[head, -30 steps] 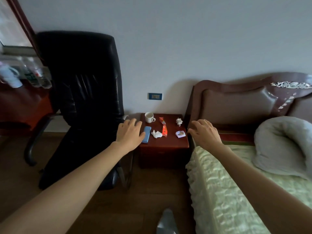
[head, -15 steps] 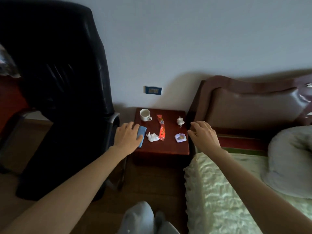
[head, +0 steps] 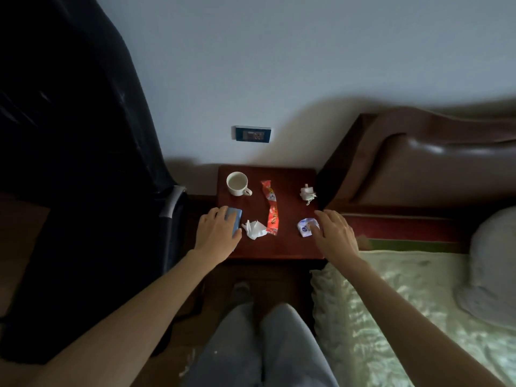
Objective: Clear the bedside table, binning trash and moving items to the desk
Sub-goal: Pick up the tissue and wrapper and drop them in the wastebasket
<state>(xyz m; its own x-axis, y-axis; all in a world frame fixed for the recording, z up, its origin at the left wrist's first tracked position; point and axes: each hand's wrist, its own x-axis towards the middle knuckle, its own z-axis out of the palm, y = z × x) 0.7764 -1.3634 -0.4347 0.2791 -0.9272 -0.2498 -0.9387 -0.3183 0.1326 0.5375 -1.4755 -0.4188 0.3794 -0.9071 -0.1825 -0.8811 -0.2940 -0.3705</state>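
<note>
Reaching hands over bedside table

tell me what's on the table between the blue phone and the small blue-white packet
In the head view: a crumpled white tissue and a long red snack wrapper, side by side on the bedside table.

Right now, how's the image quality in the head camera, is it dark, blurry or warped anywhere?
Head view: dim room light, with the black chair nearly lost in shadow; wide-angle bending curves the headboard and the wall line; edges are soft, the pillow blurred; the bedside table in the centre is sharpest, so the cup and red wrapper read clearly.
</note>
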